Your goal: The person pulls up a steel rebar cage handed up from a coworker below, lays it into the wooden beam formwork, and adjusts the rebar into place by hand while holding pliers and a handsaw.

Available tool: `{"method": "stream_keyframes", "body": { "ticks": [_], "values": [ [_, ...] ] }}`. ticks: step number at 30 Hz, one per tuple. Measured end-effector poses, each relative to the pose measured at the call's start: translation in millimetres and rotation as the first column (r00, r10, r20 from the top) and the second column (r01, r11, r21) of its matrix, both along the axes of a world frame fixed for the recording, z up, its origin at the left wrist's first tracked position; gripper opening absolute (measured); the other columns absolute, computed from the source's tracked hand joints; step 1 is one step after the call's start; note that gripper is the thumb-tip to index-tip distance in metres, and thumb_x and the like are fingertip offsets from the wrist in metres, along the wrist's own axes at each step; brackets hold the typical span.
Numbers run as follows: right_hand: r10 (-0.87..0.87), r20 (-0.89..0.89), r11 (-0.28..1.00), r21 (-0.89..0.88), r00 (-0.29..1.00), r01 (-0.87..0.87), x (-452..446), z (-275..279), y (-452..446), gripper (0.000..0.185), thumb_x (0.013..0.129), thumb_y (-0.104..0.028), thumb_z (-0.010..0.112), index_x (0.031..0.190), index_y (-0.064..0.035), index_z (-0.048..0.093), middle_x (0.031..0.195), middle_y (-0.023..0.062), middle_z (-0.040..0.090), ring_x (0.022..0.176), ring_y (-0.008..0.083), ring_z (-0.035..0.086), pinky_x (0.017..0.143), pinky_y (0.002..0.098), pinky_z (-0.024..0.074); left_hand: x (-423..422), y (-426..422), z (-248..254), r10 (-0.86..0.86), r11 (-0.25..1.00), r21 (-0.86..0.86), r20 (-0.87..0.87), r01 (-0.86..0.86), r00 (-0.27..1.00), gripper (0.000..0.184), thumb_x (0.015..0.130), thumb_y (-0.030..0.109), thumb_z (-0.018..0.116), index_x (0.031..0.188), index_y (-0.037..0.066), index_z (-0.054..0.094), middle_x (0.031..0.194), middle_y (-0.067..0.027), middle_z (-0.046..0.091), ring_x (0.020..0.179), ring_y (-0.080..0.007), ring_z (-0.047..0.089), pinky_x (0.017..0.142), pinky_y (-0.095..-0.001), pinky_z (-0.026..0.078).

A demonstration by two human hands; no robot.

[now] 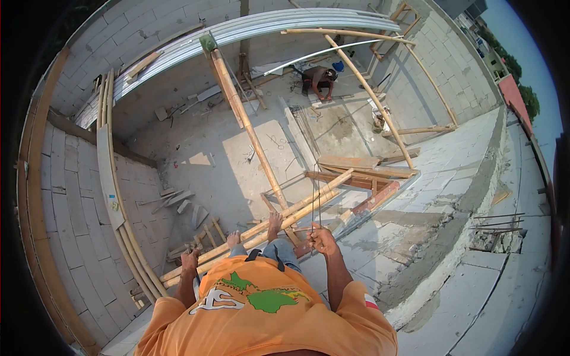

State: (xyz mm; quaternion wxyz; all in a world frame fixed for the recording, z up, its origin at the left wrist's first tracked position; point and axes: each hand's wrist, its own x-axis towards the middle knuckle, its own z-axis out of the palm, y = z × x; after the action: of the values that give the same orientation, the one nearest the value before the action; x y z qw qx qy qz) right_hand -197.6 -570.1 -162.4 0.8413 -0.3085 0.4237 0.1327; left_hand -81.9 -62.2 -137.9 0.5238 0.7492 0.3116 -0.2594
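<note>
My right hand (322,238) is closed around thin dark steel rods (314,199), which rise from my fingers over the floor below. My left hand (190,259) is low beside the bamboo poles (255,231); its fingers are too small and dark to show whether they grip anything. My bare feet (275,225) rest on those poles, high above the floor. Close to my right hand lies a reddish-brown timber piece (375,197) on the block wall.
Below, a crouching person (319,81) works on the concrete floor (237,154). An upright bamboo post (252,133) stands ahead, and a slanted pole (368,98) is to the right. Long metal channels (255,28) span the far side. Rebar stubs (499,222) stick out at right.
</note>
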Motion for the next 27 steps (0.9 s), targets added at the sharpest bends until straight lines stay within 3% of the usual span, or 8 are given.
{"method": "stream_keyframes", "body": {
  "ticks": [11,21,23,27],
  "values": [
    [0.014,-0.062,1.000,-0.026,0.998,-0.015,8.4,14.3,2.1,0.079,0.076,0.002,0.047,0.147,-0.0047,0.012,0.087,0.0105,0.056,0.068,0.0217,0.052,0.055,0.0373,0.0439,0.0,-6.1,5.2,0.000,1.000,0.027,0.016,0.000,1.000,0.024,0.078,0.021,0.063,0.061,0.011,0.048,0.052,0.0052,0.040,0.044,-0.0073,0.033,0.042,-0.0281,0.025],
    [-0.023,-0.058,0.999,-0.026,0.998,0.021,12.2,17.1,6.0,0.079,0.074,0.003,0.047,0.146,-0.0044,0.014,0.087,0.0114,0.057,0.067,0.0216,0.053,0.054,0.0367,0.0435,-3.4,-3.7,4.3,0.047,0.999,0.026,-0.001,-0.047,0.999,0.032,0.078,0.022,0.067,0.056,0.011,0.046,0.048,0.0037,0.040,0.038,-0.0089,0.035,0.038,-0.0284,0.027],
    [-0.025,-0.028,0.999,-0.046,0.999,0.024,9.1,14.5,6.7,0.079,0.073,-0.001,0.052,0.144,0.0027,0.017,0.084,0.0108,0.059,0.066,0.0212,0.056,0.052,0.0344,0.0468,-3.4,-4.4,4.2,0.053,0.998,0.021,0.001,-0.053,0.999,0.032,0.078,0.022,0.067,0.056,0.011,0.046,0.048,0.0036,0.041,0.038,-0.0089,0.035,0.039,-0.0285,0.027],
    [-0.028,-0.023,0.998,-0.051,0.999,0.027,7.8,11.3,6.8,0.079,0.073,-0.001,0.052,0.143,0.0024,0.017,0.084,0.0108,0.059,0.066,0.0210,0.056,0.051,0.0337,0.0462,-4.4,-1.8,-0.3,0.046,0.998,0.031,0.006,-0.046,0.999,0.030,0.078,0.021,0.066,0.057,0.011,0.047,0.049,0.0035,0.042,0.039,-0.0086,0.035,0.039,-0.0284,0.026]
  ]
}}
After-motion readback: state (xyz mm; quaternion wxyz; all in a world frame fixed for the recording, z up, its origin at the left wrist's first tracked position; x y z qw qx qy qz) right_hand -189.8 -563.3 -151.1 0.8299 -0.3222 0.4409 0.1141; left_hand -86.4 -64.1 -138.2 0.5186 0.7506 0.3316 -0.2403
